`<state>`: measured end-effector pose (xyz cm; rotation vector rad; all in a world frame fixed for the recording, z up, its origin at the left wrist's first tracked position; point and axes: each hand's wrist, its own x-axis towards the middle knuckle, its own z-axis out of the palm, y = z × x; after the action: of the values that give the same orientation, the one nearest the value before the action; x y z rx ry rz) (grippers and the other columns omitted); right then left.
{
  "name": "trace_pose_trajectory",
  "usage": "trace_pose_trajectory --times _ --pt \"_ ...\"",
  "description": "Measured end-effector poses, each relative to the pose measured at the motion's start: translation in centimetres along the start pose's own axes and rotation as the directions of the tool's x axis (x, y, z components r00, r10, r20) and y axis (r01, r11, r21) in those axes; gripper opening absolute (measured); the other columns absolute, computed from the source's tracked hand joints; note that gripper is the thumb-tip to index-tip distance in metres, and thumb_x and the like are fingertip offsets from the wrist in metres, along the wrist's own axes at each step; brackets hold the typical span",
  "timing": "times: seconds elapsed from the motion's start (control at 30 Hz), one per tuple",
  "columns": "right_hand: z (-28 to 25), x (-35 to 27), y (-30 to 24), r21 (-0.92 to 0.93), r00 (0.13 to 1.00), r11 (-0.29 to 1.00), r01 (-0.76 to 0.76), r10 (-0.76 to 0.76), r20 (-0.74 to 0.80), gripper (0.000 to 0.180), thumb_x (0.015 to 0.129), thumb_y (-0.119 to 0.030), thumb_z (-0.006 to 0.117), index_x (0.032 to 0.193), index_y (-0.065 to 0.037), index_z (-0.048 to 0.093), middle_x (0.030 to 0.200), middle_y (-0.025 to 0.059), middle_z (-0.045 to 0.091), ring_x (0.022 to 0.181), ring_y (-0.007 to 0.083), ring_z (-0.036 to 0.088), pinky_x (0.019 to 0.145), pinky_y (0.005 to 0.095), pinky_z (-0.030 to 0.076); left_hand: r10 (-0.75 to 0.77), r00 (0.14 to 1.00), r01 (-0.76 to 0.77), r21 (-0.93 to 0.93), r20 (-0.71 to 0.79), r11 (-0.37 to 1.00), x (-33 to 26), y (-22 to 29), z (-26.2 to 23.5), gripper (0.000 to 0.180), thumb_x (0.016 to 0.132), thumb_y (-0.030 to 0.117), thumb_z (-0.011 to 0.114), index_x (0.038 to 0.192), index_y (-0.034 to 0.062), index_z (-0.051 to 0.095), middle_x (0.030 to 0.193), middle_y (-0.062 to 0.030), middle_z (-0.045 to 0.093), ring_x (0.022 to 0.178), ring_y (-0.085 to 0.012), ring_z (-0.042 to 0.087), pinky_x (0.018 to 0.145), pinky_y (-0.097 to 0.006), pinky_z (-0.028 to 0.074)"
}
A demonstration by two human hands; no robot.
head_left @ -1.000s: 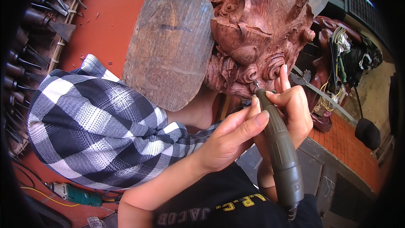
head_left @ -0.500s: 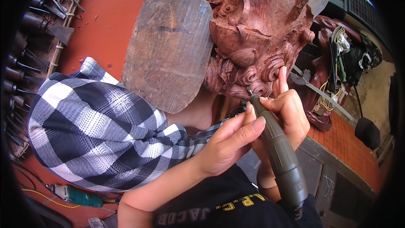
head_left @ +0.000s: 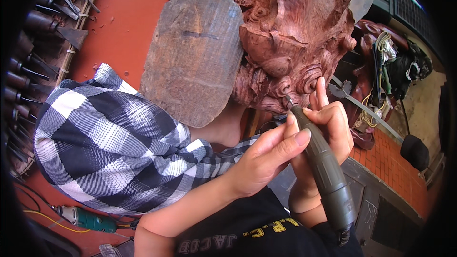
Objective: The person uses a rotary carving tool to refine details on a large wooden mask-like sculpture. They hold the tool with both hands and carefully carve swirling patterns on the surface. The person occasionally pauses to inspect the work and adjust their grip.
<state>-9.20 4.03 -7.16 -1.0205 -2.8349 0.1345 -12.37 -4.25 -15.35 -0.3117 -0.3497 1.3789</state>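
Observation:
A dark olive handheld rotary carving tool (head_left: 324,166) slants up from the lower right, its metal bit (head_left: 288,100) at the lower edge of a reddish-brown wood carving (head_left: 312,24). Whether the bit touches the wood or sits just off it, I cannot tell. My left hand (head_left: 259,164) pinches the tool's front grip from the left, thumb laid along it. From the other side my right hand (head_left: 337,131) closes round the same grip, partly hidden behind the tool. One of its fingers stretches up against the carved swirls.
A worn wooden board (head_left: 193,57) stands left of the carving, beside my leg in checked cloth (head_left: 109,138). Chisels (head_left: 28,74) line the far left. A green power tool (head_left: 90,219) with cords lies at lower left. Dark red wood pieces and a metal bar (head_left: 369,109) are at right.
The tool and both hands have shifted slightly right, and the bit now points a little further right and higher on the carving. Both hands keep their grip. The whole view has drifted slightly.

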Motion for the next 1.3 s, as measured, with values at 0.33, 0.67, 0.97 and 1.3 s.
trace_pose_trajectory --times 0.33,0.67,0.97,1.3 --pt "0.0 -0.3 0.1 -0.062 0.998 0.998 0.013 -0.008 0.069 0.016 0.07 0.002 0.074 0.077 0.002 0.061 0.065 0.0098 0.046 0.057 0.0245 0.057 0.106 0.0522 0.044 0.041 0.999 -0.041 -0.071 0.001 0.997 -0.6 0.5 -0.1 0.058 0.102 0.037 0.049 0.141 -0.0026 0.035 0.132 -0.0084 0.051 0.122 -0.0168 0.049 0.106 -0.034 0.038" --pt "-0.2 0.1 0.2 0.048 1.0 0.999 0.009 -0.009 0.001 0.013 0.069 0.007 0.068 0.078 0.006 0.059 0.06 0.0082 0.044 0.054 0.0191 0.046 0.103 0.0559 0.046 -0.001 0.999 0.001 0.004 -0.048 1.0 -0.1 0.5 0.5 0.063 0.101 0.036 0.05 0.146 -0.0031 0.029 0.136 -0.0087 0.047 0.126 -0.0164 0.046 0.108 -0.034 0.035" --pt "-0.1 -0.3 1.1 0.117 0.997 0.993 -0.028 0.036 -0.064 0.013 0.073 0.007 0.07 0.076 0.006 0.057 0.064 0.0109 0.046 0.058 0.019 0.05 0.098 0.0536 0.051 0.053 0.998 -0.054 -0.052 -0.037 0.997 0.6 0.1 0.9 0.044 0.105 0.026 0.046 0.138 -0.0024 0.038 0.123 -0.0056 0.05 0.116 -0.0107 0.049 0.1 -0.029 0.041" --pt "-0.7 -1.1 2.2 0.33 0.993 0.942 -0.062 0.093 -0.077 0.017 0.076 0.007 0.071 0.075 0.005 0.054 0.074 0.0132 0.049 0.095 0.0389 0.067 0.093 0.0545 0.054 -0.03 0.999 0.026 0.131 0.028 0.991 0.6 -0.3 0.3 0.052 0.104 0.028 0.05 0.142 -0.0036 0.033 0.123 -0.0043 0.051 0.116 -0.0091 0.047 0.099 -0.026 0.039"
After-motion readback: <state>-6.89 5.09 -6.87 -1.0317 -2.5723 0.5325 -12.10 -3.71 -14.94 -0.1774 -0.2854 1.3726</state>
